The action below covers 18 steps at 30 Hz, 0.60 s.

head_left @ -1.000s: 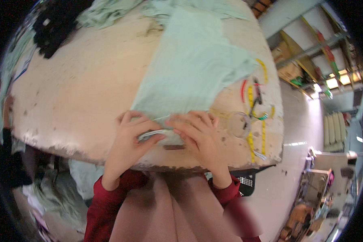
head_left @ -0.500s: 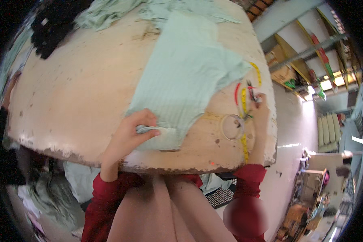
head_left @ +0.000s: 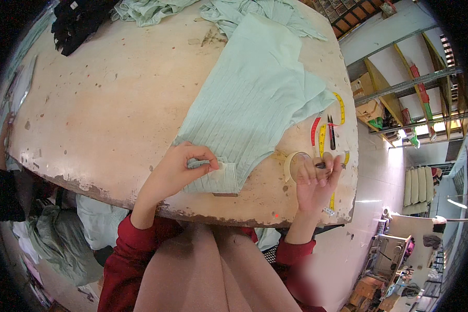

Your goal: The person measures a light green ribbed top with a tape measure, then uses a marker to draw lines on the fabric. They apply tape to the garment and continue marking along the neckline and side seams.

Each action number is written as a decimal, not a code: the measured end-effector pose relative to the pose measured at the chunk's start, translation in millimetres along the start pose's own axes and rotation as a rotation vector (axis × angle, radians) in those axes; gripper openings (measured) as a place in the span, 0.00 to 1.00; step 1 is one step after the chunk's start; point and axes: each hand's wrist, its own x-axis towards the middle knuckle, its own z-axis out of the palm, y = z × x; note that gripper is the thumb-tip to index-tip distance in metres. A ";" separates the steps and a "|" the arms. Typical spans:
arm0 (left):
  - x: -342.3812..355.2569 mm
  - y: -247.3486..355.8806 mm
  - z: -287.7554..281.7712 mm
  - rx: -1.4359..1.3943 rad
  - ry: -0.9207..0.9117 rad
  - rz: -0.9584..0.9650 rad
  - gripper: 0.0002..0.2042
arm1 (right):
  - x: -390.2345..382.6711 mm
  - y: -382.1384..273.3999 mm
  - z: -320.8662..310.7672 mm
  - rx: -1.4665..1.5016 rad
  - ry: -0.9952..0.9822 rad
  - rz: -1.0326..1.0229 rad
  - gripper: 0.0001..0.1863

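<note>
Beyond left hand pinching its end: green garment (right hand clasps dark object).

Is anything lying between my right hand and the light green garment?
Yes, the round tape roll lies on the table between your right hand and the garment's near edge.

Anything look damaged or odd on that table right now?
Yes: the near table edge is chipped and ragged, dark where the pale surface has worn away. A small bright red dot also shows near it; I can't tell its source. The mint-green garment shows no obvious tear or stain.
</note>
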 end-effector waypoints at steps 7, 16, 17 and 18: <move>-1.7 -3.2 2.2 -0.021 0.033 0.041 0.05 | -2.5 56.2 25.2 -0.391 0.160 -0.033 0.20; 0.5 -16.7 6.0 -0.091 0.056 0.019 0.06 | -5.3 47.2 31.8 -1.036 0.493 -0.400 0.16; 0.6 -17.4 6.3 -0.110 0.044 0.002 0.06 | -7.8 42.8 32.1 -0.995 0.572 -0.368 0.15; 0.2 -17.5 7.0 -0.095 0.067 0.003 0.06 | -11.2 39.6 33.0 -0.904 0.575 -0.353 0.14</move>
